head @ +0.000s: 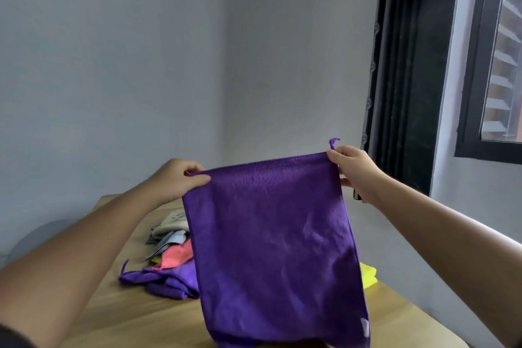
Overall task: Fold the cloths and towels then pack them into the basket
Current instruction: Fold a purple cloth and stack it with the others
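Purple cloth (276, 234) pinched by left hand (180, 178), right hand (353, 167)

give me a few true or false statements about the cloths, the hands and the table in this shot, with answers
1. Both hands hold the large purple microfibre cloth up by its top corners. True: left hand, right hand.
2. The purple cloth lies flat on the table. False: it hangs in the air.
3. A coral pink cloth lies in the pile on the light wooden table. True.
4. A basket stands on the table. False: none is in view.
5. A yellow cloth shows right of the held cloth. True.
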The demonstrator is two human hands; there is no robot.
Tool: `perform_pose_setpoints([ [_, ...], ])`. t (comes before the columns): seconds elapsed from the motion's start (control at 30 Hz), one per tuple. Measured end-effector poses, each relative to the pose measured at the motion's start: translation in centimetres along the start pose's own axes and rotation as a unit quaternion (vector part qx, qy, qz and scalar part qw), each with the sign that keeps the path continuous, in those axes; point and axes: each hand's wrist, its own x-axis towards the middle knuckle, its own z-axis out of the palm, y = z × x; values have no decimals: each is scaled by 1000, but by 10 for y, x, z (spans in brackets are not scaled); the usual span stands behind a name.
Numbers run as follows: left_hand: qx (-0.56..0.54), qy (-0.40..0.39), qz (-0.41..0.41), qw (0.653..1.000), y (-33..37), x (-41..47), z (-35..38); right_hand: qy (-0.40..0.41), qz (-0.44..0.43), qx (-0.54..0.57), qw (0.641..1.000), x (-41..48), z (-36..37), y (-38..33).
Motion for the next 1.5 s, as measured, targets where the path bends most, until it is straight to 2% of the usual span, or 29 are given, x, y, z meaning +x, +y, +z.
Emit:
perform_pose_setpoints([
  [0.1,-88,87,-50,991,-10,18,13,36,7,0,999,21,8,13],
  [0.23,-83,170,-84,978,-18,56,19,103,-12,-38,994,54,20,12],
  [0.47,-172,229,-37,958,10,114,-13,147,-106,-8,983,102,19,-37],
  [0.7,-247,165,-45,954,20,91,-7,120,-70,46,989,84,14,-23],
  [1.03,-276,70,-141,948,-13,-73,36,106,14,56,993,-63,12,72],
  [1.17,-279,63,-166,944,-25,-132,56,84,37,28,995,-124,4,103],
  [1.37,-229,15,-237,944,-65,-194,94,49,94,-36,994,-174,-2,148],
  [1.5,-120,-8,-230,966,-89,-201,112,7,119,-81,990,-175,0,184],
])
